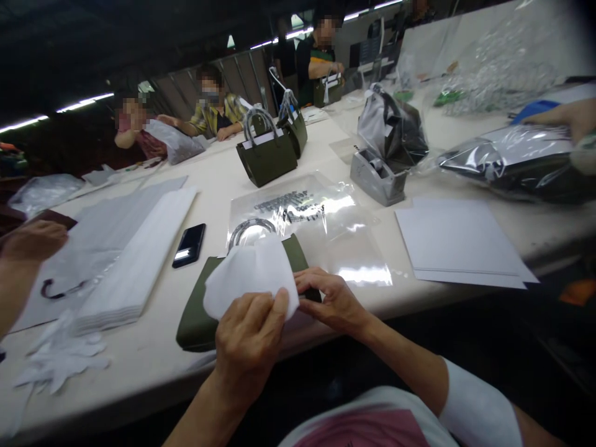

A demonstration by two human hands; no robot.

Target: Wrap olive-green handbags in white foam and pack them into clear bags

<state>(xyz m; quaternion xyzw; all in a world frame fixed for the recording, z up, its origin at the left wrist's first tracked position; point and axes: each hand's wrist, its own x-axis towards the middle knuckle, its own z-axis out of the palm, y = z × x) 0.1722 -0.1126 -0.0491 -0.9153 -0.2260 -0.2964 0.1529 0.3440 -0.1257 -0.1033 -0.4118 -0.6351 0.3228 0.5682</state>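
Observation:
A dark green handbag (198, 316) lies on its side at the near table edge, its wrapped handle (249, 228) pointing away from me. Over the bag, my left hand (251, 338) pinches a soft white sheet (251, 273), which hides much of the bag's face. My right hand (333, 298) grips the bag's right end, thumb and fingers closed around its edge. Just beyond the bag, clear printed plastic bags (298, 205) lie flat. A phone (189, 246) rests to the left of it.
Stacked white foam sheets (139, 254) and white gloves (63, 357) lie left; white cards (459, 242) lie right. A tape dispenser (378, 177) and upright green handbags (265, 155) stand farther back. Co-workers' hands (35, 245) reach in from both sides; other people work across the table.

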